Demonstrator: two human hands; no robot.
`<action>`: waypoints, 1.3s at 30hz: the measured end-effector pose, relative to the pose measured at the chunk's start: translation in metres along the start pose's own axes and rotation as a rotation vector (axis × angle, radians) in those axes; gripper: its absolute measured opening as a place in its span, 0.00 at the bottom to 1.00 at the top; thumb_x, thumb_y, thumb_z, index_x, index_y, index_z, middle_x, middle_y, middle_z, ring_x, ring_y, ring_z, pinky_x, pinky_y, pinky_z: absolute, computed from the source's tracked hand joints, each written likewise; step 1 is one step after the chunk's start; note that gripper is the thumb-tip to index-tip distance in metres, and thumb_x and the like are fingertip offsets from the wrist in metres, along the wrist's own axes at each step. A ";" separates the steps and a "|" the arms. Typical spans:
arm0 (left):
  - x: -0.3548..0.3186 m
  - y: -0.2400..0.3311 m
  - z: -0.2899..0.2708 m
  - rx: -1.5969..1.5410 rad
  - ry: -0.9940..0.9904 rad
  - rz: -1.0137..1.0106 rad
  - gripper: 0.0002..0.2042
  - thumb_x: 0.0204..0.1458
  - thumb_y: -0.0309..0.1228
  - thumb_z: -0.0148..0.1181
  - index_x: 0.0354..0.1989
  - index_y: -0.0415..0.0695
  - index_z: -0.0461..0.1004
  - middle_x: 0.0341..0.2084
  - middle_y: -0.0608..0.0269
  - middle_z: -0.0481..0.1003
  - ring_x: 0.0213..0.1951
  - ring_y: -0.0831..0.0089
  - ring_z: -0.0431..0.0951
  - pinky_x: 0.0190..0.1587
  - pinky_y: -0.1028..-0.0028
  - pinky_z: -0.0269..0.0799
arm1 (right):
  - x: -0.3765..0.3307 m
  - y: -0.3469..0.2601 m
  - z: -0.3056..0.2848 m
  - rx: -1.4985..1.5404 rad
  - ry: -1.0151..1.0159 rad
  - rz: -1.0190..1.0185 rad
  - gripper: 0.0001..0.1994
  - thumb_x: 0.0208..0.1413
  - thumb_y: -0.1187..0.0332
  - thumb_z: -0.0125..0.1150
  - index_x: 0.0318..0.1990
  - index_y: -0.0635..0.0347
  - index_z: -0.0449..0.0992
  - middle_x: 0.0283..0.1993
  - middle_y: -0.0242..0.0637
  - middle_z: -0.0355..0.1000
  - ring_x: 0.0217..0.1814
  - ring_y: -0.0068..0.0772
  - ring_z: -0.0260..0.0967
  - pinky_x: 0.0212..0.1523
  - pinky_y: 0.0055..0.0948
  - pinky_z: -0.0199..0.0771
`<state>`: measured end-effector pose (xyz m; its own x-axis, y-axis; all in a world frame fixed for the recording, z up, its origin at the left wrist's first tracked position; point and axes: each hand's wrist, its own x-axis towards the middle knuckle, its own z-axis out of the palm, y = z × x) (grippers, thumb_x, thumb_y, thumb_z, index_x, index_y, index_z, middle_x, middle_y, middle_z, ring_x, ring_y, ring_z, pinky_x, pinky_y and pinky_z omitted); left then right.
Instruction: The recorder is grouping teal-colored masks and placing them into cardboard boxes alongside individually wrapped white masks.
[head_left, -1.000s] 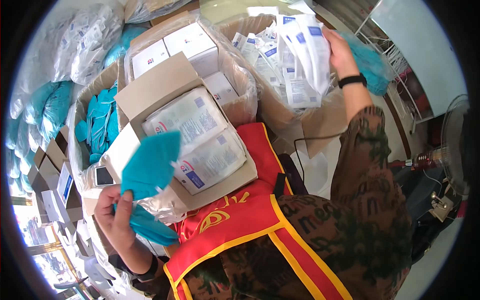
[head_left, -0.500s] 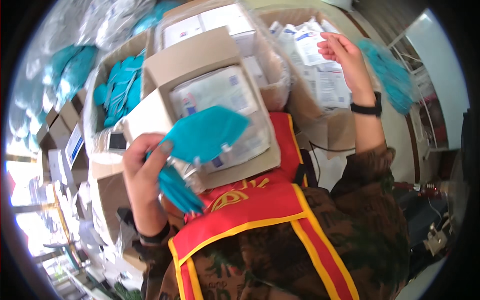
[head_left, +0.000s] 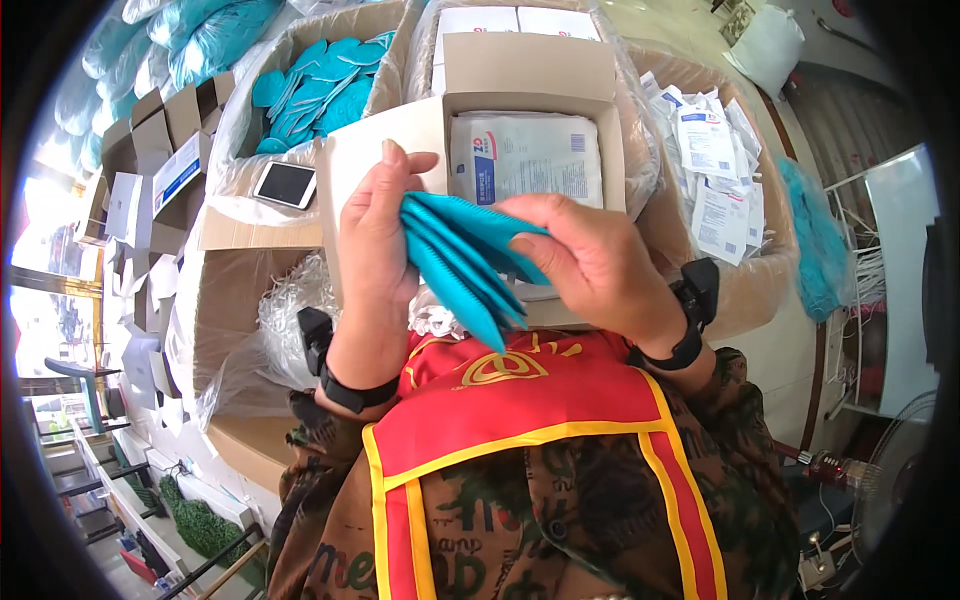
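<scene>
A small stack of teal folded face masks (head_left: pixel 455 270) is between my hands, just above my red apron. My left hand (head_left: pixel 380 235) holds its left end, thumb pointing up and the other fingers partly hidden. On the other side, my right hand (head_left: pixel 610 265) pinches the upper mask between thumb and fingers, so the layers fan apart. White ear loops (head_left: pixel 435 315) hang beneath the stack. Right behind my hands stands an open carton (head_left: pixel 530 70) holding flat white printed packets (head_left: pixel 530 150).
A box of loose teal masks (head_left: pixel 325 90) stands at the back left, a phone (head_left: pixel 286 184) on its near edge. To the right, a plastic-lined carton holds white packets (head_left: pixel 710 140). Empty small boxes (head_left: pixel 165 160) pile up far left; a fan (head_left: pixel 900 470) stands lower right.
My right hand has come from over the white packets at right to the masks and now grips them. The left hand has turned thumb-up with the stack. The whole view has shifted.
</scene>
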<state>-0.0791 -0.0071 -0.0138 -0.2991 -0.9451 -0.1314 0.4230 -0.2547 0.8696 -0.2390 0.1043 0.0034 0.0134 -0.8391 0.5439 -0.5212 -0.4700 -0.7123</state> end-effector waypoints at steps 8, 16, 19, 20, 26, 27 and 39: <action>0.012 -0.015 0.000 -0.004 0.030 -0.034 0.20 0.56 0.46 0.61 0.23 0.41 0.73 0.19 0.66 0.71 0.21 0.82 0.68 0.25 0.80 0.65 | -0.006 -0.015 0.015 -0.117 -0.164 -0.079 0.34 0.55 0.62 0.64 0.66 0.63 0.56 0.57 0.53 0.68 0.56 0.45 0.70 0.54 0.34 0.69; -0.023 -0.009 0.001 -0.013 -0.226 -0.112 0.19 0.58 0.42 0.59 0.46 0.37 0.71 0.35 0.59 0.74 0.38 0.75 0.74 0.42 0.75 0.72 | -0.013 0.009 -0.020 0.360 -0.147 0.287 0.38 0.50 0.78 0.64 0.68 0.62 0.52 0.66 0.44 0.60 0.65 0.33 0.60 0.64 0.31 0.60; -0.043 -0.017 -0.011 0.180 -0.299 -0.108 0.19 0.59 0.37 0.58 0.53 0.40 0.63 0.41 0.60 0.71 0.44 0.76 0.71 0.46 0.76 0.70 | -0.027 0.010 -0.025 0.271 -0.250 0.313 0.36 0.53 0.76 0.62 0.68 0.60 0.53 0.65 0.43 0.59 0.65 0.34 0.59 0.64 0.32 0.59; -0.049 -0.020 -0.012 0.180 -0.300 -0.116 0.19 0.59 0.37 0.58 0.53 0.40 0.63 0.41 0.60 0.71 0.44 0.76 0.71 0.46 0.76 0.70 | -0.032 0.009 -0.025 0.200 -0.325 0.339 0.35 0.54 0.74 0.61 0.68 0.60 0.52 0.65 0.44 0.59 0.65 0.35 0.59 0.64 0.32 0.58; -0.075 -0.029 -0.030 0.196 -0.311 -0.340 0.23 0.59 0.38 0.58 0.58 0.41 0.60 0.44 0.60 0.69 0.46 0.74 0.70 0.51 0.73 0.68 | -0.069 0.008 -0.009 0.262 -0.360 0.457 0.33 0.56 0.68 0.62 0.66 0.61 0.54 0.60 0.53 0.63 0.62 0.46 0.64 0.61 0.35 0.63; -0.075 -0.027 -0.028 0.199 -0.316 -0.345 0.23 0.59 0.38 0.58 0.58 0.41 0.60 0.44 0.60 0.69 0.46 0.74 0.70 0.51 0.73 0.68 | -0.068 0.007 -0.006 0.284 -0.343 0.437 0.32 0.55 0.69 0.62 0.66 0.61 0.54 0.59 0.53 0.64 0.61 0.47 0.65 0.59 0.35 0.64; -0.056 -0.019 -0.017 -0.053 -0.302 -0.209 0.26 0.60 0.44 0.55 0.60 0.42 0.59 0.47 0.59 0.68 0.50 0.70 0.70 0.53 0.71 0.68 | -0.034 0.003 0.004 -0.017 -0.110 0.090 0.32 0.49 0.75 0.65 0.62 0.59 0.59 0.56 0.52 0.67 0.54 0.55 0.69 0.52 0.40 0.72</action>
<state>-0.0555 0.0475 -0.0308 -0.6191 -0.7708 -0.1501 0.3673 -0.4531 0.8123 -0.2375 0.1303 -0.0189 0.0587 -0.9031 0.4255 -0.5386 -0.3875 -0.7482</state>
